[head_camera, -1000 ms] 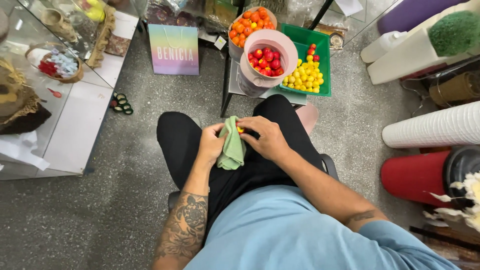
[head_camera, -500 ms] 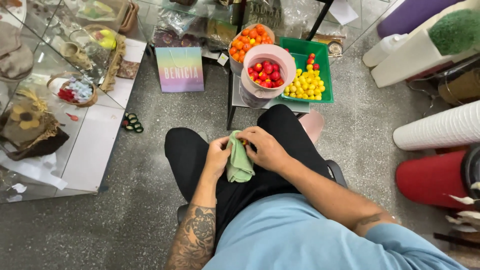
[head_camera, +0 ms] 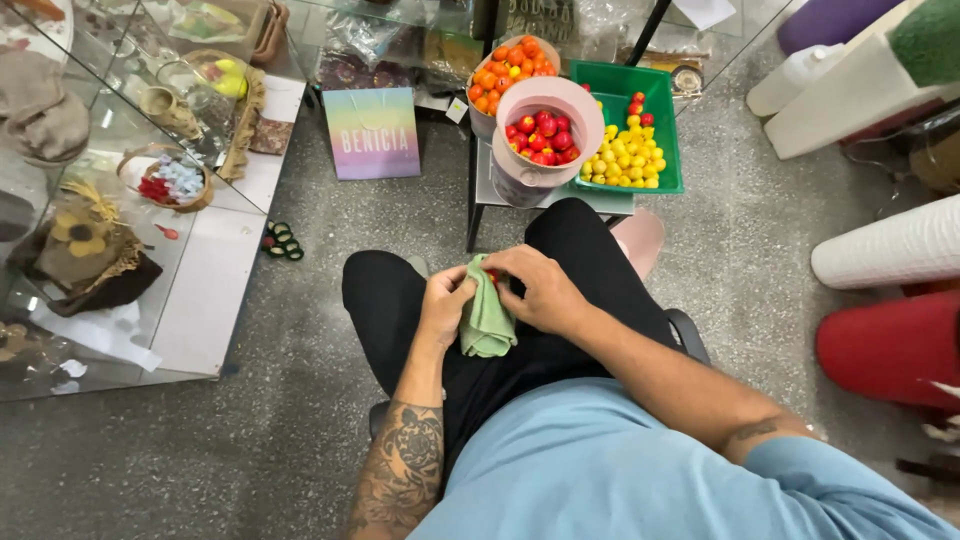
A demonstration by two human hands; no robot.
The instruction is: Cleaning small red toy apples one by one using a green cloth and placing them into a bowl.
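Both hands meet over the lap. The left hand (head_camera: pixel 443 300) is closed on the left side of a green cloth (head_camera: pixel 487 322), fingers curled into the fold. The right hand (head_camera: pixel 540 290) is clamped on the cloth's top right edge, and a small red ball (head_camera: pixel 493 275) just shows between its fingertips and the cloth. The cloth hangs down from between the two hands onto the black trousers.

Compared with half a second ago, the hands hold the same grip on the cloth and have hardly moved; the cloth droops much as before. The view has shifted a little, so the hands sit slightly lower and more central.

Ahead of the hands, on a small worktop (head_camera: pixel 560 200), stand a pink tub (head_camera: pixel 550 110) of red balls, a tub of orange balls (head_camera: pixel 505 65) behind it, and a green tray (head_camera: pixel 640 140) of yellow balls to its right. Left of the left hand is a glass case (head_camera: pixel 130 200).
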